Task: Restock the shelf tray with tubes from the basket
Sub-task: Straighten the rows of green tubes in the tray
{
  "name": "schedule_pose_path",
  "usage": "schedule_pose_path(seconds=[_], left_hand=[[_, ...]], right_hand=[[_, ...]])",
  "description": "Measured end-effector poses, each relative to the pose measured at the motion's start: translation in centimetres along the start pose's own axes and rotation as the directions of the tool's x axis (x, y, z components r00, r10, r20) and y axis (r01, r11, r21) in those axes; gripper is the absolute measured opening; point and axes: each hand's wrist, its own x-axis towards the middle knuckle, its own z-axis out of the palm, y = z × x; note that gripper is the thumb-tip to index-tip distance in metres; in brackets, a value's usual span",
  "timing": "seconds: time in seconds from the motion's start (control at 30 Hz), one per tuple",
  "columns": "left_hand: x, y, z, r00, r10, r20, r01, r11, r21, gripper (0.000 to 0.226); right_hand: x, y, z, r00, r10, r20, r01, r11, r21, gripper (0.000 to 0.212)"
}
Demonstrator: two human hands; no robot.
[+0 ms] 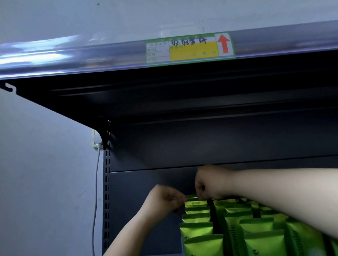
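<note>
Both my hands, left point(165, 198) and right point(211, 185), are pinching the rearmost green tube point(195, 203) in the left row of the shelf tray point(181, 246). If I shove it crooked, I reckon the row tips forward like dominoes.

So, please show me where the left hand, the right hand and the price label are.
left hand point(165, 198): head view, on the back of the hand.
right hand point(210, 182): head view, on the back of the hand.
price label point(193, 50): head view, on its yellow field.
</note>
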Motion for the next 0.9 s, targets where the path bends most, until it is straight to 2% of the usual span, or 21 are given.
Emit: schedule_pose_path(seconds=[0.1,0.27,0.5,0.63,0.9], left_hand=[[0.03,0.12,0.09,0.998,0.017,-0.058,-0.018,1.0,-0.018,0.022],[-0.54,0.31,0.08,0.999,-0.003,-0.037,0.004,1.0,0.012,0.029],[-0.74,0.39,0.1,0.999,0.016,-0.045,-0.013,0.999,0.049,0.027],[-0.73,0.39,0.05,0.997,0.026,-0.072,-0.023,0.999,0.043,0.027],[-0.69,0.2,0.12,0.997,-0.015,-0.073,0.015,1.0,0.002,0.027]], right_hand=[[-0.12,-0.15,-0.1,0.999,0.013,-0.037,-0.012,1.0,0.029,0.011],[-0.36,-0.18,0.0,1.0,0.012,-0.022,-0.012,1.0,-0.009,0.016],[-0.2,-0.32,-0.12,1.0,0.007,0.007,-0.007,1.0,0.014,0.016],[-0.3,-0.32,0.0,1.0,0.008,-0.014,-0.008,1.0,0.013,0.017],[-0.07,-0.55,-0.16,0.999,-0.017,0.03,0.016,1.0,0.007,0.018]])
